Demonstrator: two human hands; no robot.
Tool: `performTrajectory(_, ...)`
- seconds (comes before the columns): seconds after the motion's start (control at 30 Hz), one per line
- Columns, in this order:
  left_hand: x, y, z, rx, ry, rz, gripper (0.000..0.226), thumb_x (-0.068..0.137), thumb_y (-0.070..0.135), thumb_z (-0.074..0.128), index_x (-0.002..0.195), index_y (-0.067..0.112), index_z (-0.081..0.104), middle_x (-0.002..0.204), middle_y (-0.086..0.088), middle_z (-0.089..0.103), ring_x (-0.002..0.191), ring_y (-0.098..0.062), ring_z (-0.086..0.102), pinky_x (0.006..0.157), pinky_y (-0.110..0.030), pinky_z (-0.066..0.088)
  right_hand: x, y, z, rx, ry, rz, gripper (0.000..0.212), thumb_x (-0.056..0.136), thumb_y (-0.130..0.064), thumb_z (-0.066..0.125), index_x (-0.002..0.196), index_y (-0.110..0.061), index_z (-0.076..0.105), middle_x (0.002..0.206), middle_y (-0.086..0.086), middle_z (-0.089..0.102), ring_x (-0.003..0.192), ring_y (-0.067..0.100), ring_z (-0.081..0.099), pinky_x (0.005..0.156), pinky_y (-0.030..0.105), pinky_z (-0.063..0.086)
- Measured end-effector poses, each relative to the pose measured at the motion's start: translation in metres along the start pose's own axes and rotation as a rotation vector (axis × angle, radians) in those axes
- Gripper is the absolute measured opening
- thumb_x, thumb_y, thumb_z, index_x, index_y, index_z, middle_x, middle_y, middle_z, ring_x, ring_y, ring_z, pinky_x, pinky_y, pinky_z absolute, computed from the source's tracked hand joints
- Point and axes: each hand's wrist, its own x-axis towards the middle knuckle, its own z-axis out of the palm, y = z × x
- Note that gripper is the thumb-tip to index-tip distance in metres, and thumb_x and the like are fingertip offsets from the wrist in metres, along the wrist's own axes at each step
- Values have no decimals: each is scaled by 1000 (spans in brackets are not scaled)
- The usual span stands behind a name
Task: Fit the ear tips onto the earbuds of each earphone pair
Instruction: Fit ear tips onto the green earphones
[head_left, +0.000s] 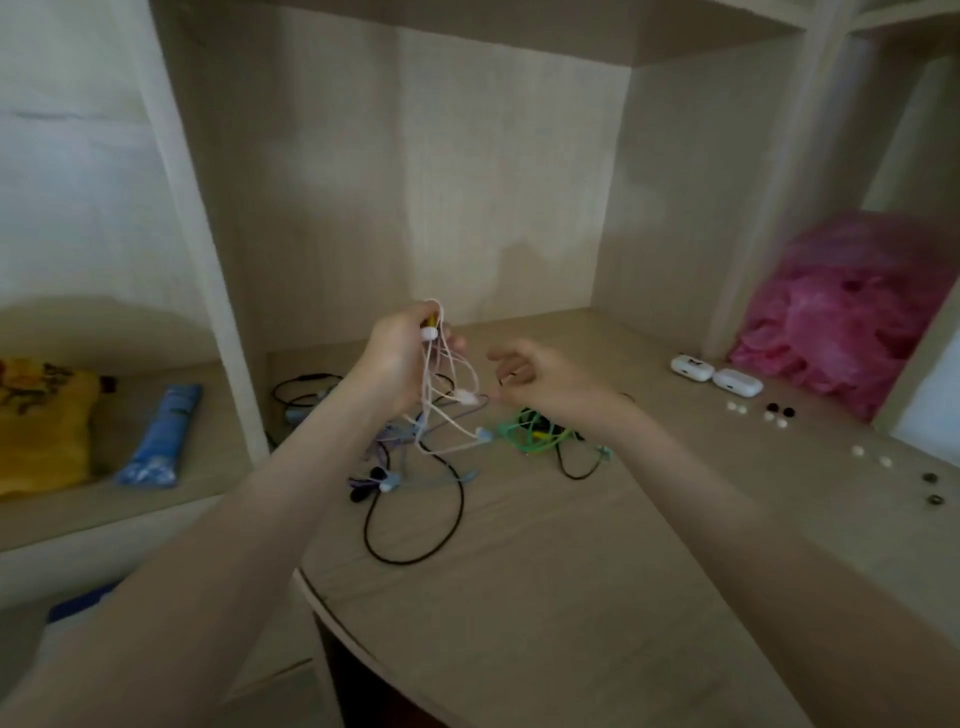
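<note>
Two bare forearms (249, 519) are reaching over the pale wooden desk (519, 597). The left hand (397, 358) is gripping a white wired earphone pair (429, 333), raised above tangled coloured earphone cables (522, 436). The right hand (524, 371) is hovering beside it, fingers loosely curled, holding nothing. Small white and black ear tips (769, 411) are lying well apart, rightward.

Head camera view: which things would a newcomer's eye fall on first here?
First, the left hand, raised over the middle of the desk, gripping a white earphone pair whose cords dangle down. Under it lies a tangle of black, green and purple earphones on the desk. At the far right, a bright pink plastic bag sits in a shelf compartment.
</note>
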Motion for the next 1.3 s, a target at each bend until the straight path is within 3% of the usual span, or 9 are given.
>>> performTrajectory(0.13,27,0,-22,562,162,143,24,96,12,32,76,6,44,66,-11,47,57,-22,46,59,-30,37,9,15,4,-596,-238,43,62,86,-26,64,140,-21,35,137,2,44,123,22,44,97,34,38)
performTrajectory(0.27,46,-8,-39,859,265,295,15,100,15,30,98,3,38,75,-7,46,71,-23,46,53,-30,32,10,29,10,-1008,-314,55,42,89,-25,55,130,-19,48,129,5,49,122,28,43,102,41,29)
performTrajectory(0.4,60,-18,-47,1072,263,202,28,96,10,41,116,-9,35,117,-25,50,93,-24,49,63,-29,38,14,45,5,-838,-209,90,27,93,-20,47,118,-17,57,118,6,57,107,25,54,84,35,44)
performTrajectory(0.5,61,-27,-48,1169,106,-17,68,83,28,62,135,3,26,138,-18,34,121,-33,41,95,-40,44,16,53,-4,-707,-87,88,23,96,-24,43,109,-17,60,106,8,56,94,26,55,77,36,46)
performTrajectory(0.7,36,-35,-12,1480,-297,49,102,74,47,67,148,32,0,156,-3,-21,144,-27,-17,113,-54,-14,9,49,-24,-514,145,84,26,97,-30,45,80,-12,54,66,1,50,63,18,49,52,30,32)
performTrajectory(0.87,23,-37,32,1366,-480,218,73,81,67,52,143,38,28,157,0,10,144,-28,7,115,-49,8,-6,28,-43,-400,260,-18,30,95,-25,48,66,-23,50,64,1,58,65,15,52,57,27,37)
performTrajectory(1.0,22,-42,60,959,-569,287,49,89,50,54,116,9,56,113,-4,59,107,-20,54,96,-39,42,-16,21,-60,-332,321,-76,25,94,-19,51,69,-24,54,56,-7,56,54,-2,54,52,9,38)
performTrajectory(1.17,18,-40,84,671,-468,314,22,100,19,42,83,13,54,85,0,62,85,-18,57,84,-35,46,-33,24,-83,-316,373,-81,6,91,-18,55,90,-20,61,59,-7,59,59,-2,55,57,8,37)
performTrajectory(1.3,17,-33,97,300,-325,170,27,102,16,35,76,13,43,73,-7,61,66,-19,61,76,-37,53,-38,41,-94,-340,396,20,12,90,-10,55,93,-8,66,75,2,62,79,26,61,69,31,41)
